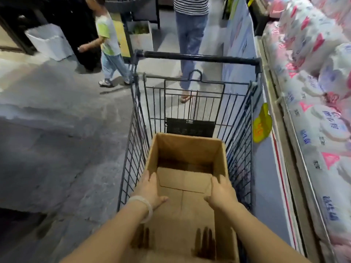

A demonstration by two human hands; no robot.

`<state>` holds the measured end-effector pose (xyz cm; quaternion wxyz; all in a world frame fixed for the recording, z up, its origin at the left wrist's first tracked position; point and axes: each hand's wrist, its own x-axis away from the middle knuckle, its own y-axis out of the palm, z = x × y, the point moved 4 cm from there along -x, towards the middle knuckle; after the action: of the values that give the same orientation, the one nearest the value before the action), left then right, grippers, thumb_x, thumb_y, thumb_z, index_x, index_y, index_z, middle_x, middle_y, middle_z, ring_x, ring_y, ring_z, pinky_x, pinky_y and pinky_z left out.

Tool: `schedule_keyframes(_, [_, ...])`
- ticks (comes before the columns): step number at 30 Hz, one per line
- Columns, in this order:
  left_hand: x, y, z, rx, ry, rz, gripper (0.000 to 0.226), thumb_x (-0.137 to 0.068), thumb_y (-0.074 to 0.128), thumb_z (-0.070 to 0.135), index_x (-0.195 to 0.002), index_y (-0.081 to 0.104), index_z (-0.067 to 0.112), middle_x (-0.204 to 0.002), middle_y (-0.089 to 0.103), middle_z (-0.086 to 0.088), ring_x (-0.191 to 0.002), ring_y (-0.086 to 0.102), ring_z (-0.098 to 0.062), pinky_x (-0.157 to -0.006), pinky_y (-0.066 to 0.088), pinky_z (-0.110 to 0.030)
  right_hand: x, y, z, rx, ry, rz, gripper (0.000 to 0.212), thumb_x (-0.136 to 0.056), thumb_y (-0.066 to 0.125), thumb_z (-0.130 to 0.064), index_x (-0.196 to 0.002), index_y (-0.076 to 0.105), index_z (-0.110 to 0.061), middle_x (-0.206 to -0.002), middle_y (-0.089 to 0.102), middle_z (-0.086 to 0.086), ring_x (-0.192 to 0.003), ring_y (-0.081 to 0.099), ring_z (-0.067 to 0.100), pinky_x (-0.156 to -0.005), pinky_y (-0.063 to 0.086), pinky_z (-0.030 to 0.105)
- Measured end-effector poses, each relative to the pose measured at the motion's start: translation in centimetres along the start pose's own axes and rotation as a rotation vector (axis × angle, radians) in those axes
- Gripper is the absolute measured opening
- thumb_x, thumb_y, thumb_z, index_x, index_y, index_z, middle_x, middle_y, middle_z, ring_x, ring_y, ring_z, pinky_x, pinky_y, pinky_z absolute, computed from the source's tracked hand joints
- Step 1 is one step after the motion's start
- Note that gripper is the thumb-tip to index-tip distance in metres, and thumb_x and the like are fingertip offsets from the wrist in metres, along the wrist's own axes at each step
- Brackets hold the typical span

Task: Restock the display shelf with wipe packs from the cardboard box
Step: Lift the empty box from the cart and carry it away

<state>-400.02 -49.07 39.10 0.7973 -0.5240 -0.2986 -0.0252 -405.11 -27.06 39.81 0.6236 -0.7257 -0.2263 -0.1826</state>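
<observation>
A person's two hands hold an open cardboard box (187,168) that sits tilted in a wire shopping cart (191,103). The left hand (150,190) grips the box's left wall, fingers over the edge and thumb stretched across the near flap; a pale bangle (146,207) circles that wrist. The right hand (221,194) grips the right side in the same way, fingers wrapped over the wall and thumb pointing inward. Nothing shows inside the box except its folded bottom flaps.

Just to the right of the cart runs a display shelf (292,149) behind a thin metal rail, stacked with white and pink wipe packs (322,118). A yellow price tag (262,124) hangs off the shelf edge beside the cart.

Beyond the cart's black handle (199,58), a person in a striped top and jeans (190,38) stands in the aisle, and a child in a green-and-white shirt (108,40) walks left across the grey concrete floor (57,130). A white bin (49,41) stands at the far left.
</observation>
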Motion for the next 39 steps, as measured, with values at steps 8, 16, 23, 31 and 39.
schedule_keyframes(8, [-7.5,3.8,-3.1,0.168,-0.207,-0.028,0.107,-0.083,0.071,0.03,-0.151,-0.01,0.017,-0.16,0.008,-0.013,-0.146,0.018,-0.034,-0.116,0.027,-0.048,-4.7,3.4,4.2,-0.343,0.3,0.011,0.099,-0.085,0.069,-0.028,-0.153,-0.002,-0.017,-0.154,0.018,0.019,-0.137,0.032,0.037,-0.11,0.036,0.047])
schedule_keyframes(16, [-10.9,6.1,-5.7,0.357,-0.302,0.091,0.091,-0.087,0.065,0.01,-0.151,0.006,0.033,-0.127,0.057,-0.019,-0.105,0.059,-0.037,-0.088,0.052,-0.049,-7.6,7.1,7.2,-0.564,0.538,0.057,0.042,-0.09,0.063,-0.022,-0.127,0.047,-0.01,-0.119,0.062,0.017,-0.106,0.061,0.035,-0.074,0.045,0.033])
schedule_keyframes(23, [-11.1,5.9,-6.2,0.216,-0.339,0.102,0.085,-0.091,0.042,0.0,-0.148,-0.005,0.043,-0.086,0.057,-0.014,-0.071,0.058,-0.029,-0.065,0.053,-0.042,-8.3,7.2,7.3,-0.506,0.646,0.075,0.027,-0.091,0.059,-0.018,-0.116,0.059,-0.009,-0.108,0.066,0.015,-0.084,0.057,0.028,-0.069,0.048,0.032])
schedule_keyframes(31, [-9.3,3.8,-5.2,0.169,-0.232,0.051,0.097,-0.09,0.039,-0.004,-0.141,-0.025,0.048,-0.067,0.051,-0.01,-0.054,0.05,-0.021,-0.048,0.042,-0.033,-6.7,5.7,5.8,-0.363,0.494,0.145,0.065,-0.094,0.051,-0.012,-0.15,0.02,-0.024,-0.117,0.063,0.017,-0.1,0.062,0.035,-0.079,0.05,0.039])
schedule_keyframes(39, [-5.9,-2.7,-3.0,0.24,-0.092,0.131,0.096,-0.087,0.039,-0.008,-0.146,-0.018,0.042,-0.057,0.044,-0.009,-0.046,0.04,-0.019,-0.039,0.027,-0.026,-3.0,-2.0,4.7,-0.352,0.366,0.216,0.086,-0.093,0.048,-0.011,-0.152,-0.011,-0.033,-0.112,0.061,0.02,-0.092,0.058,0.035,-0.078,0.046,0.038])
